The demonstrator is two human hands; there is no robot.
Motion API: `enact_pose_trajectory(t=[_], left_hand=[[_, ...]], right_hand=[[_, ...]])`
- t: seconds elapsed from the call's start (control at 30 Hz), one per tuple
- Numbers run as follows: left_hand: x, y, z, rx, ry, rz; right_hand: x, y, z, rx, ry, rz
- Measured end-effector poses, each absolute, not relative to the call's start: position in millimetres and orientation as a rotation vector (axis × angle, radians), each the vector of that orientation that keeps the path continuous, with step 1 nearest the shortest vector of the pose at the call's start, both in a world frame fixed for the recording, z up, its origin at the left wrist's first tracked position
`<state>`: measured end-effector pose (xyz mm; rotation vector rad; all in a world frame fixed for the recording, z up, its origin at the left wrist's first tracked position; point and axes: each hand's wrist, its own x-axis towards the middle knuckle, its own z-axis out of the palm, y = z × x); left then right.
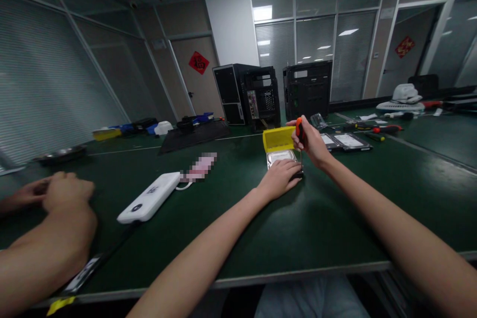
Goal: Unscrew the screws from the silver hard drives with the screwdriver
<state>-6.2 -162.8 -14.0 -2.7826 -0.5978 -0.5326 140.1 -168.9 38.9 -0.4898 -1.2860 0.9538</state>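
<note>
A silver hard drive [280,155] lies on the green table in front of a yellow open case [278,139]. My left hand [280,175] rests across the drive's near side, its fingers over the top and the thumb by the near edge, holding it. My right hand [312,143] is closed around the orange-and-black handle of a screwdriver [299,130]. The screwdriver stands upright, shaft down at the drive's right edge; its tip is too small to make out. Two more hard drives [349,141] lie just beyond my right hand.
Another person's hands [67,191] rest at the left. A white power bank [151,198] is cabled to a blurred phone [202,166]. Computer cases [261,94] stand at the back. Pliers and screwdrivers [387,129] lie at the right, a black mat [196,135] at the back left.
</note>
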Motion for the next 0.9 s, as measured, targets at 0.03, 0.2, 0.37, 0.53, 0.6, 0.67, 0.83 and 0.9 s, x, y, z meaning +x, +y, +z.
enact_pose_trajectory(t=[0.03,0.2,0.37,0.53,0.6,0.67,0.83,0.9], left_hand=[[-6,-163,-14,-2.785,-0.598,-0.532],[-6,-162,-14,-2.792,-0.592,-0.531],[-7,-163,-14,-2.792,-0.583,-0.535],[-7,-162,-14,-2.802,-0.572,-0.549],[-7,-161,-15,-2.805,-0.569,-0.553],[-6,-160,-15,-2.806,-0.566,-0.555],[-7,-160,-15,-2.802,-0.555,-0.559],[-7,-160,-14,-2.801,-0.554,-0.564]], right_hand=[[140,-169,39,-0.487,-1.295,0.936],[139,-167,38,-0.525,-1.261,0.744],[144,-166,37,-0.525,-1.205,0.69],[147,-169,39,-0.528,-1.244,0.628],[148,-169,39,-0.533,-1.248,0.614],[148,-168,39,-0.531,-1.234,0.64],[150,-166,41,-0.51,-1.218,0.671],[151,-166,42,-0.511,-1.214,0.666]])
